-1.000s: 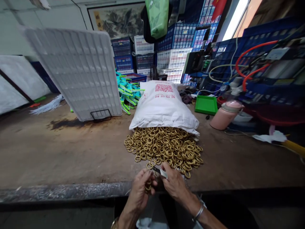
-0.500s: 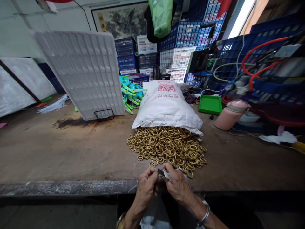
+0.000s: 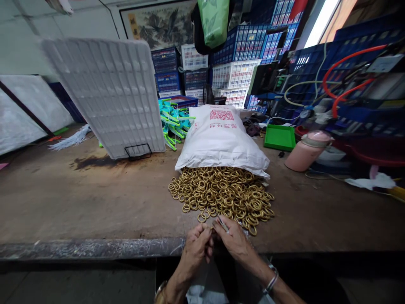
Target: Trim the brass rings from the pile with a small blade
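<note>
At the table edge (image 3: 95,248), just before gold rings (image 3: 221,190) heaped by the white sack (image 3: 221,145), seems busy with close tool work, with left hand (image 3: 196,245) pinched narrow on contents too hidden to tell and right hand (image 3: 234,240) gripping a slim tool (image 3: 223,225), likely needing steady pressure next.

From here, on the brown flat table (image 3: 95,207), a heap of small gold-coloured rings (image 3: 221,194) lies before the plump white sack (image 3: 218,147). Left of the sack stands the whitish ribbed plastic panel (image 3: 110,97); right, the shallow green rectangular tray (image 3: 279,137), then the pink cylindrical bottle (image 3: 300,155). Blue and white latticed plastic crates (image 3: 229,76) rise behind.
</note>
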Motion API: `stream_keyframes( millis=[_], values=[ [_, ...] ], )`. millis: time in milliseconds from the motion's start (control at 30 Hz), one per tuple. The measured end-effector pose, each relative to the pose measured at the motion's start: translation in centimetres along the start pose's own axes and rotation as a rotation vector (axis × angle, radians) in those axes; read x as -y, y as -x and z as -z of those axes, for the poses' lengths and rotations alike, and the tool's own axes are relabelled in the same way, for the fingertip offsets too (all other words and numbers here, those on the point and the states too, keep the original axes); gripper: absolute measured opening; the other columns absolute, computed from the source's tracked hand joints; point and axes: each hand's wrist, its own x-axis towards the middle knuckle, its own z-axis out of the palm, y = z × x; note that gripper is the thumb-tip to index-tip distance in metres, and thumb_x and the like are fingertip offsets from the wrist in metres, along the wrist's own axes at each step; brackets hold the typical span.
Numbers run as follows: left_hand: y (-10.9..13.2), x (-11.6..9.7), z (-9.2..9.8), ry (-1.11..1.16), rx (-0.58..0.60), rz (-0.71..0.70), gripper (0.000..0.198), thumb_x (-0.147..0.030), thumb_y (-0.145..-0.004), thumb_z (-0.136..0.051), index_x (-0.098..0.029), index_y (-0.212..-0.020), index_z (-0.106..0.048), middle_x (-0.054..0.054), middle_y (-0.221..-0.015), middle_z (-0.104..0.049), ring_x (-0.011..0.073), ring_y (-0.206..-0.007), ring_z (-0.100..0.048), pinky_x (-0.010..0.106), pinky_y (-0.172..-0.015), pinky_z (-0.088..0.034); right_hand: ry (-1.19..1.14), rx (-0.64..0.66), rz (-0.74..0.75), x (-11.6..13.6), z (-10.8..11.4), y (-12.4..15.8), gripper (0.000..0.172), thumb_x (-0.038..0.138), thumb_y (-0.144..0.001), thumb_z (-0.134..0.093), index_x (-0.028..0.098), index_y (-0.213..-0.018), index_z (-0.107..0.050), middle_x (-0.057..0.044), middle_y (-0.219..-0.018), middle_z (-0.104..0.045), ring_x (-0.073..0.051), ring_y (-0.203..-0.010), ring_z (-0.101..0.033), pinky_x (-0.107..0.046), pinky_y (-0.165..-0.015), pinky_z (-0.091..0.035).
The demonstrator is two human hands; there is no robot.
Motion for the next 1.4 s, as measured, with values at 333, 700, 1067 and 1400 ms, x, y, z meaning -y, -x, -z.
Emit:
stream_keyframes(
  millis=[333,700,1067,1400],
  values=[
    [0.2,0.0,0.1,0.116,0.028,0.013,0.029,-0.044,-0.073,-0.054,-0.015,-0.071,-0.048,-0.006,-0.053,-0.045,0.0019,-0.035,-0.035,0.013,-0.032,-0.023,-0.044,0.011,-0.022,0.2,0.0,0.0,0.027,0.039,-0.076,-0.038,0.019,-0.062,-0.047,0.005,-0.054,-0.045,-0.01,-0.052,-0.04,-0.022,-0.052,-0.033],
    [0.2,-0.1,0.0,0.17,0.001,-0.026,0.031,-0.046,-0.072,-0.055,-0.016,-0.069,-0.045,-0.005,-0.057,-0.049,0.0023,-0.036,-0.036,0.014,-0.032,-0.025,0.096,0.044,-0.011,-0.5,0.0,0.2,0.029,0.037,-0.08,-0.031,0.02,-0.061,-0.044,0.002,-0.053,-0.048,-0.011,-0.052,-0.045,-0.022,-0.052,-0.034],
    [0.4,-0.5,0.2,0.014,-0.034,-0.084,0.034,-0.05,-0.073,-0.051,-0.018,-0.07,-0.043,-0.007,-0.052,-0.044,0.0029,-0.036,-0.032,0.014,-0.033,-0.026,0.433,0.189,0.124,-0.8,-0.3,0.8,0.018,0.006,-0.063,-0.036,0.02,-0.068,-0.045,0.0,-0.061,-0.055,-0.012,-0.057,-0.048,-0.021,-0.053,-0.029],
    [1.4,-0.8,-0.1,-0.011,-0.066,-0.057,0.034,-0.049,-0.071,-0.054,-0.017,-0.064,-0.042,-0.007,-0.048,-0.042,0.002,-0.034,-0.03,0.015,-0.033,-0.021,0.571,0.22,0.109,-1.3,-0.2,0.6,0.021,0.007,-0.066,-0.038,0.018,-0.079,-0.049,-0.001,-0.065,-0.059,-0.012,-0.058,-0.052,-0.022,-0.051,-0.024]
  ],
)
